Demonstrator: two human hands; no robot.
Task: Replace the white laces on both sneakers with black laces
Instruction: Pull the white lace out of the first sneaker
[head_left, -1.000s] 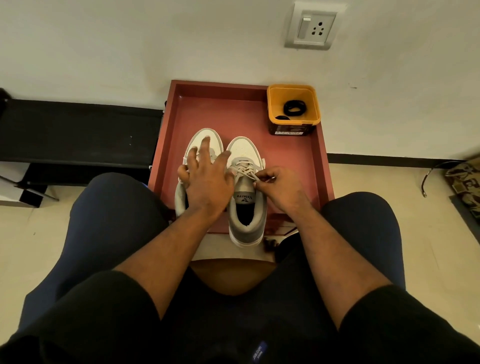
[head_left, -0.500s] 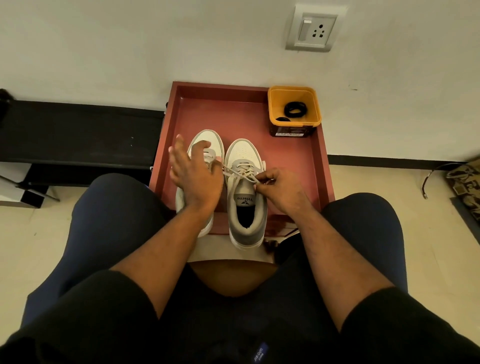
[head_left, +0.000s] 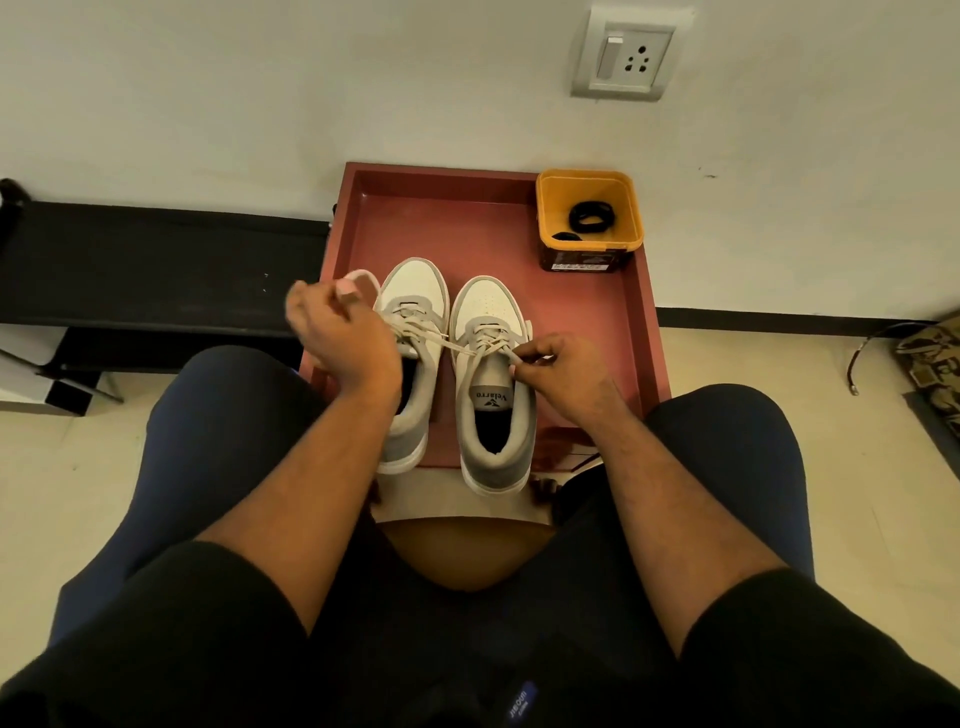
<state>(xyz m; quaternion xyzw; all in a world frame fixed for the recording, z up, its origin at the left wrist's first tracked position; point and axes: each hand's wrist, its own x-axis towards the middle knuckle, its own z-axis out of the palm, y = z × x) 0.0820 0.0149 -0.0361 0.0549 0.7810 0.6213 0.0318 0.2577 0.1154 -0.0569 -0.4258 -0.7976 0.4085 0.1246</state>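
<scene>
White laces (head_left: 470, 347): threaded through the right sneaker (head_left: 493, 395), which is standing at the tray's near edge, heel overhanging it. Bow appears to be coming undone. One end is running taut across to the left hand (head_left: 340, 332), whose fingers are curling round it, pulling it left above the left sneaker (head_left: 413, 358). The right hand (head_left: 558, 369) is pinching the other end at the tongue top. Handling, as a judgement: flat woven cord, light, limp, likely to snag at the eyelets; best taken near each crossing and drawn out row by row, the shoe steadied against sliding.

Left sneaker: sitting just beside the right one, partly under the left hand, still laced white.

Tray (head_left: 639, 322): red, shallow-walled, lying on the floor against the wall.

Black laces (head_left: 589, 215): lying coiled in the yellow tub (head_left: 589, 254) at the tray's far right corner, well apart from the shoes.
</scene>
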